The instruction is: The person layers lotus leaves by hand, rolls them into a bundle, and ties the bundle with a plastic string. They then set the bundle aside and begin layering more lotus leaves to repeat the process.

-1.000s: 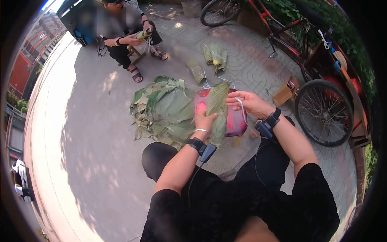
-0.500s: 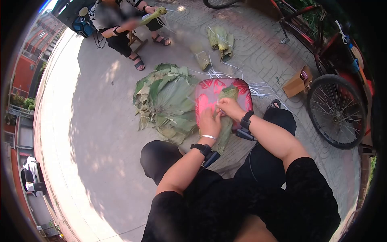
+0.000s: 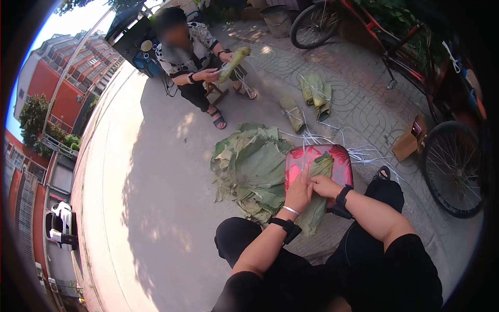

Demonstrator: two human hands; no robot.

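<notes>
A rolled bundle of dried green leaves (image 3: 313,216) lies across a stool with a red floral cushion (image 3: 340,153), its lower end hanging past the near edge. My left hand (image 3: 298,193) is beside the bundle, fingers closed and pointing up, with a thin white string (image 3: 304,160) rising from them. Fingertips of my right hand (image 3: 326,186) meet the left ones over the bundle; they are pinched, apparently on the same string, though the grip is partly hidden. To the left, a big pile of flat leaves (image 3: 254,166) lies on the ground.
Several tied leaf bundles (image 3: 315,93) and loose white strings (image 3: 364,153) lie beyond the stool. A person (image 3: 195,57) sits opposite, holding another leaf bundle (image 3: 234,65). On the right are a cardboard box (image 3: 410,139) and a cycle wheel (image 3: 453,169).
The camera view has shifted, so everything sits lower and further right. My left fingers now point upward, and my right hand has lowered on the bundle. The other person's bundle is tilted differently.
</notes>
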